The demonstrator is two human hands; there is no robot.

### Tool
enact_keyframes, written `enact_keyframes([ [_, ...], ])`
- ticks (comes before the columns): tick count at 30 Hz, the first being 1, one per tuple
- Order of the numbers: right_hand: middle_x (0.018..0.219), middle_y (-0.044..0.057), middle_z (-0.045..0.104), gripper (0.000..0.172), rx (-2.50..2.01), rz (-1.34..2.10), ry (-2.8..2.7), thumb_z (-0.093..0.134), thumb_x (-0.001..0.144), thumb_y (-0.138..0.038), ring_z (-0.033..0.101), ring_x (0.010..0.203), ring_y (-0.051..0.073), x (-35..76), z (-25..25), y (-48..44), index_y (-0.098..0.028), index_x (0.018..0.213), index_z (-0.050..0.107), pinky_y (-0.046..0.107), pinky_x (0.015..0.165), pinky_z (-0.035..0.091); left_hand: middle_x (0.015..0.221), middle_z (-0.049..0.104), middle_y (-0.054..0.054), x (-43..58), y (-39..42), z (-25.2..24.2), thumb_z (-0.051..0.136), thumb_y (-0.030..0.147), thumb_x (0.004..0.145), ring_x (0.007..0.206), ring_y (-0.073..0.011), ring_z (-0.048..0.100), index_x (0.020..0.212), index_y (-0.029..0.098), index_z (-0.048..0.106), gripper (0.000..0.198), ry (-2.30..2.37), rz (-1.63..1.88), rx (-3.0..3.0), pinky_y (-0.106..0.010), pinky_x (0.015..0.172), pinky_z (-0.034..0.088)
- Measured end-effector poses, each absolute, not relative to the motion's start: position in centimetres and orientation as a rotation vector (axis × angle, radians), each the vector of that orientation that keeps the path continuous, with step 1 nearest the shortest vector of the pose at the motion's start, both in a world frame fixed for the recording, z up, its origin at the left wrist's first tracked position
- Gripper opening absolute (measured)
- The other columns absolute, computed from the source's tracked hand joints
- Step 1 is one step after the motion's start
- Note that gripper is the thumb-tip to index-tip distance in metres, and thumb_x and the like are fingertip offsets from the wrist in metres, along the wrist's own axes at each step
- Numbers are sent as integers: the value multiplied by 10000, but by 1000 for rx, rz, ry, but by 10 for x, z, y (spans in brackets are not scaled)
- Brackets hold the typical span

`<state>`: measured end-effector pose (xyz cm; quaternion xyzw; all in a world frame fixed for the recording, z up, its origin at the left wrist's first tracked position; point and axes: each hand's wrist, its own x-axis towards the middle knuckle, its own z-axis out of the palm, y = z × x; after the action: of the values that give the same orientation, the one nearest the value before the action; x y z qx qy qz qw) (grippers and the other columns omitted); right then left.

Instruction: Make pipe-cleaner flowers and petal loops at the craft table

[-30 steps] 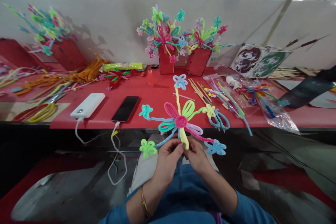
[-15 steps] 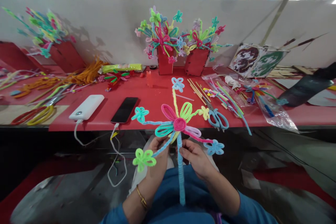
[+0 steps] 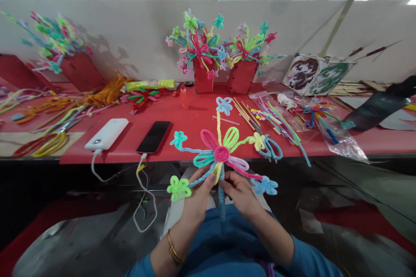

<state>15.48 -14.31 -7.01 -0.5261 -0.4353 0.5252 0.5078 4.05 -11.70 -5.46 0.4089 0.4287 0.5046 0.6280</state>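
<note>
The flower [image 3: 222,154] looks light, soft and bendy. My left hand [image 3: 199,195] and right hand [image 3: 242,194] pinch its stem [image 3: 221,202], the best hold.

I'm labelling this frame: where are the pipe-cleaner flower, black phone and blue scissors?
pipe-cleaner flower [image 3: 222,154], head view, pink coiled centre.
black phone [image 3: 154,136], head view, middle of screen.
blue scissors [image 3: 271,150], head view, where the handles meet.
</note>
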Motion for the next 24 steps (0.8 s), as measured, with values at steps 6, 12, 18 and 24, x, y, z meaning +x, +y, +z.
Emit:
enact_keyframes([
  [6,563,-46,435,128,-1199,1327,-1045,541,719,-295,353,488,74,155,-70,-144,-171,738,566,198,450,290,828,667,-30,39,-108,-60,608,250,685,808,-171,596,844,174,629,177,910,1210,844,-277,755,450],
  [12,520,-57,414,158,-1116,1481,-976,564,702,-316,335,438,56,154,-65,-146,-162,687,533,184,412,258,675,656,-10,27,-102,-51,612,260,658,685,-172,591,715,172,640,109,1157,1206,1155,-256,641,456],
  [18,504,-51,426,233,-1001,1593,-866,613,636,-372,328,408,46,149,-60,-147,-160,641,516,178,386,232,733,676,-36,25,-98,-44,612,283,637,746,-193,600,695,163,662,142,1164,1227,1232,-276,716,450],
  [24,515,-44,451,203,-992,1589,-851,601,646,-349,340,413,49,145,-57,-147,-161,660,527,183,393,230,759,675,-51,31,-102,-64,534,416,705,744,-206,602,798,147,655,308,1051,1159,1033,-309,711,453],
])
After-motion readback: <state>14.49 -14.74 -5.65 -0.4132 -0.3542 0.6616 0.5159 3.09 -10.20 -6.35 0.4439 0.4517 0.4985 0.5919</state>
